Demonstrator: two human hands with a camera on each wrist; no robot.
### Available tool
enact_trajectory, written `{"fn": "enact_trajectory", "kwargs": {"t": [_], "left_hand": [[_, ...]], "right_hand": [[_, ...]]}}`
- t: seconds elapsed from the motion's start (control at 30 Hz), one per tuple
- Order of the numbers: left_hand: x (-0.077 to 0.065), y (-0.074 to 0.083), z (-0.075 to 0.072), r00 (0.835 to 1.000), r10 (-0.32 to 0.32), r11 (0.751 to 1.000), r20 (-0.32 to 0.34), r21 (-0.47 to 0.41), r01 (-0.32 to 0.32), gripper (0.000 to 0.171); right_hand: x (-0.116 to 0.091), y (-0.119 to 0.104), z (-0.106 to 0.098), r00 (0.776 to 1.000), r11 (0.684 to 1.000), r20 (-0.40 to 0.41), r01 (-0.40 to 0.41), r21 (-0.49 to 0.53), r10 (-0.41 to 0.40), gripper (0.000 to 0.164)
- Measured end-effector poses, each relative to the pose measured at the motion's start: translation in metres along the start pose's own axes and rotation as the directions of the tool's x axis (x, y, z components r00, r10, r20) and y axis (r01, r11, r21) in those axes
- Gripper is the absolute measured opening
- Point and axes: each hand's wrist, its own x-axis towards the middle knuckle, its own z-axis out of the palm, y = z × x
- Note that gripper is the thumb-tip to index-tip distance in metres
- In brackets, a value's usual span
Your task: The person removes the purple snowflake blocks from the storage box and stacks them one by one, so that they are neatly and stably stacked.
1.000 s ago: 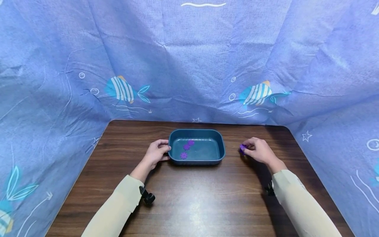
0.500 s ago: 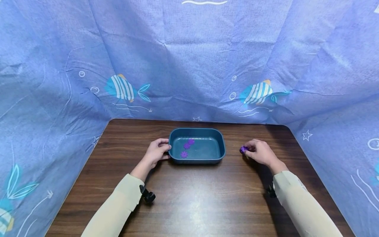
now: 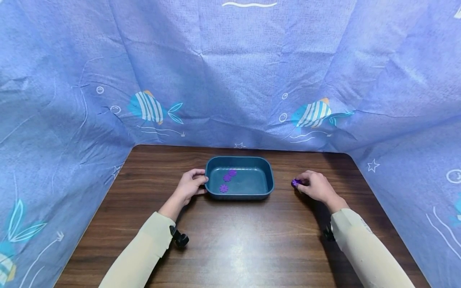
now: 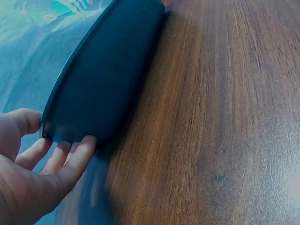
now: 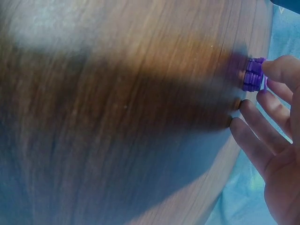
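In the head view a dark teal plastic bin (image 3: pixel 239 197) stands on the brown wooden table, with purple flower-shaped discs (image 3: pixel 224 188) lying inside at its left. My left hand (image 3: pixel 189 185) grips the bin's left end. The left wrist view has the thumb at the rim and the fingertips against the outer wall of the bin (image 4: pixel 101 75). Right of the bin, my right hand (image 3: pixel 317 186) pinches a small stack of purple flower-shaped discs (image 3: pixel 295 183) low over the table. From the right wrist, the notched stack (image 5: pixel 253 75) shows beside the thumb, other fingertips near the tabletop.
The wooden table (image 3: pixel 230 248) has its far edge just behind the bin. A blue cloth with fish prints (image 3: pixel 230 80) hangs at the back and both sides. Black wrist-worn cameras (image 3: pixel 181 240) sit under both sleeves.
The purple stack in my right hand has tipped over so its flower face shows more, and the hand has sunk slightly. The left hand and the bin stay in place.
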Motion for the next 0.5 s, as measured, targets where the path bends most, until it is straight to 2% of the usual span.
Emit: {"fn": "enact_trajectory", "kwargs": {"t": [0.5], "left_hand": [[0.0017, -0.0012, 0.0001, 1.0, 0.0, 1.0, 0.003, -0.01, 0.0, 0.044]], "right_hand": [[0.0019, -0.002, 0.0008, 0.999, 0.999, 0.018, -0.03, -0.011, 0.03, 0.023]]}}
